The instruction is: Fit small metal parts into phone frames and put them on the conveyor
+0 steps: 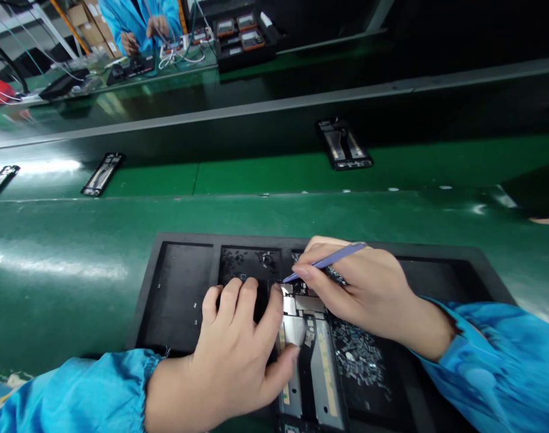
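Observation:
An opened phone mid-frame, with silver plates and a black flex cable, lies in front of me on a black tray. My left hand steadies its left side, the index fingertip at the upper left corner and the thumb over the plate. In my right hand is a pair of purple tweezers, pinched between thumb and fingers. The tweezer tip meets the phone's top left end, close to my left index finger. Whether the tip grips a part is too small to tell.
The black compartmented tray holds a pile of small metal parts and tiny black pieces. Beyond it, several phone frames lie along the green bench. Across the divider, a person in blue sleeves works near a box.

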The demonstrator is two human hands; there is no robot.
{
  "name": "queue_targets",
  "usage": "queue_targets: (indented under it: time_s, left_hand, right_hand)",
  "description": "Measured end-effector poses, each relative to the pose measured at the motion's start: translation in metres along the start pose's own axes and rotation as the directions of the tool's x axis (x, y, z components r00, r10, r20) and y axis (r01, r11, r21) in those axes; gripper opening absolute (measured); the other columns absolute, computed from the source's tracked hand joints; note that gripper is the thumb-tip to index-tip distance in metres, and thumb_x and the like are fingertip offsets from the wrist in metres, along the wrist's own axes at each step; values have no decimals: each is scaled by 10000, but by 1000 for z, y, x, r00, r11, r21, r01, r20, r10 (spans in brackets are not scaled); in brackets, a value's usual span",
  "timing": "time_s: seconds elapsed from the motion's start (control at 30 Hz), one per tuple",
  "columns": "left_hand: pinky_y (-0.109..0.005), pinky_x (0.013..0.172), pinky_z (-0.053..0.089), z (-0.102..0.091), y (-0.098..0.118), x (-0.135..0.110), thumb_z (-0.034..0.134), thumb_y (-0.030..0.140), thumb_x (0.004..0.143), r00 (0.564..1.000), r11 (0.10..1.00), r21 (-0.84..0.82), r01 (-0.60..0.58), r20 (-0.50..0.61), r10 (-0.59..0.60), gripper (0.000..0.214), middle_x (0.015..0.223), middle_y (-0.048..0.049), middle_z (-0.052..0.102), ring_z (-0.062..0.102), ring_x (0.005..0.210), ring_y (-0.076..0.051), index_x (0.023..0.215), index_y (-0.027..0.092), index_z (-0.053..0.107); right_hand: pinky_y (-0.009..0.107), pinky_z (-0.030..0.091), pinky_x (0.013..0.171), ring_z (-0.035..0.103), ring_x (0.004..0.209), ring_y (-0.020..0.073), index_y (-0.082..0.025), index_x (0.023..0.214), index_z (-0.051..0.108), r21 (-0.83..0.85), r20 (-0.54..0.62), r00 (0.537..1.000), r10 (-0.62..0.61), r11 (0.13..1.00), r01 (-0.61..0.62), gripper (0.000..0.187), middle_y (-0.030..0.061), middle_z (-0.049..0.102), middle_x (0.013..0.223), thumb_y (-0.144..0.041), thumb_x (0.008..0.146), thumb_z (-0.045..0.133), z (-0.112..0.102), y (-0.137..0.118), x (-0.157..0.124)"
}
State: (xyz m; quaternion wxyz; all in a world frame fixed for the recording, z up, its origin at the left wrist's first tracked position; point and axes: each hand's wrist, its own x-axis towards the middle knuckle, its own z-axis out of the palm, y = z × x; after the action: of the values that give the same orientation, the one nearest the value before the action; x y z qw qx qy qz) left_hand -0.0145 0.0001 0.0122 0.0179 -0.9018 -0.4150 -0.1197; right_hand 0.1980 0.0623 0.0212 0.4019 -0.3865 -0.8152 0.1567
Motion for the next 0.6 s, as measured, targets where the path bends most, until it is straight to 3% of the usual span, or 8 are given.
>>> queue_targets:
  time_s: [0.6]
  left_hand:
    - [-532, 964, 280, 0, 0, 0, 402, 467, 1004, 1000, 1000, -8, -3, 10, 3, 552, 1256, -208, 597, 507, 1141, -386, 1383, 117, 600]
  right_hand:
    - [275, 541, 559, 695, 626, 152, -233, 880, 629, -27, 7, 1000, 2, 1000, -1, 164, 13, 724, 707, -204, 1009, 532, -3, 2, 0]
